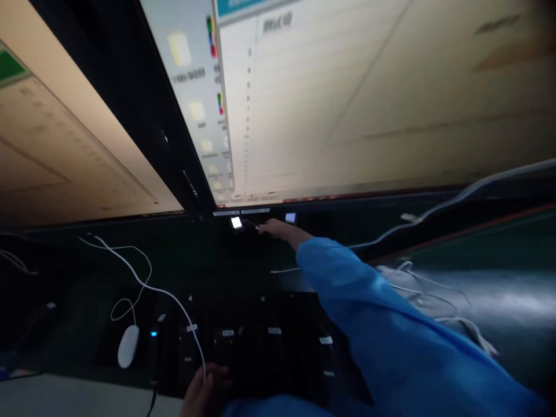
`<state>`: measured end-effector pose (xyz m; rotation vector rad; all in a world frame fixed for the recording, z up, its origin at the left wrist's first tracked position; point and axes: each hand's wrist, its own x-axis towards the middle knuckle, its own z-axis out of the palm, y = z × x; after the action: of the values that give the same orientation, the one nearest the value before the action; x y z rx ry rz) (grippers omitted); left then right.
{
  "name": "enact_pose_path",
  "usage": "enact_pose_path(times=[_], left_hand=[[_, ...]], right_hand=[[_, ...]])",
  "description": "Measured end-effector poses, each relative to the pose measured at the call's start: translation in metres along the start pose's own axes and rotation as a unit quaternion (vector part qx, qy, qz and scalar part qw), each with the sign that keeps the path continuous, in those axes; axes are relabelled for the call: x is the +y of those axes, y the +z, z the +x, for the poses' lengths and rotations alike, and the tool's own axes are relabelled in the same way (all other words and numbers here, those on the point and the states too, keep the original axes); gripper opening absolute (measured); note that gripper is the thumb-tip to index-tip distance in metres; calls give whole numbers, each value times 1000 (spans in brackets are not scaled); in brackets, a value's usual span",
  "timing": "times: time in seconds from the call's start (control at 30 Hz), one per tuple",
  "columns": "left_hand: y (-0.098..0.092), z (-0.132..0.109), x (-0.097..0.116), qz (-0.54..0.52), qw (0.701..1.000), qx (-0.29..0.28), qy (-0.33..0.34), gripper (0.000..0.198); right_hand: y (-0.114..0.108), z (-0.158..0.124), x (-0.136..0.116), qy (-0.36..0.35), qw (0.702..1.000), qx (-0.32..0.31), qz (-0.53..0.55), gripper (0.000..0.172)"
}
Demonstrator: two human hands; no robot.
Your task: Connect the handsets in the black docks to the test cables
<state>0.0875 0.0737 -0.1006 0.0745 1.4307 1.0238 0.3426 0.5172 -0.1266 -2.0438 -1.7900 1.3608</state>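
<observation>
Right hand [278,229] outstretched toward monitor [347,98].

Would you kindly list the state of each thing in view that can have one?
Right monitor: on, showing a window with a list.
Left monitor: on, pale screen.
White mouse: lying on the desk, untouched, cable looped.
Right hand: stretched out under the right monitor's edge, beside a small lit square.
Left hand: resting near the dark keyboard.

Two monitors [347,92] [65,150], one white mouse [128,346], two hands [278,229] [202,394], two small lit squares [236,222] [290,218].
</observation>
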Motion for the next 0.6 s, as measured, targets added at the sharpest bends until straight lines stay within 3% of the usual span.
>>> enact_pose_path(times=[0.17, 0.27, 0.47, 0.6], left_hand=[[12, -5, 17, 23, 1000, 2, 10, 50], [11, -6, 18, 32, 999, -16, -3, 51], [8, -3, 7, -8, 1000, -13, 25, 50], [5, -1, 3, -26, 998, -44, 26, 48]], right_hand=[[-19, -29, 23, -26, 1000, 2, 4, 24], [-18, -42, 33, -19, 999, 28, 2, 26], [19, -41, 36, 18, 995, 97, -1, 31], [44, -29, 27, 60, 988, 142, 8, 34]])
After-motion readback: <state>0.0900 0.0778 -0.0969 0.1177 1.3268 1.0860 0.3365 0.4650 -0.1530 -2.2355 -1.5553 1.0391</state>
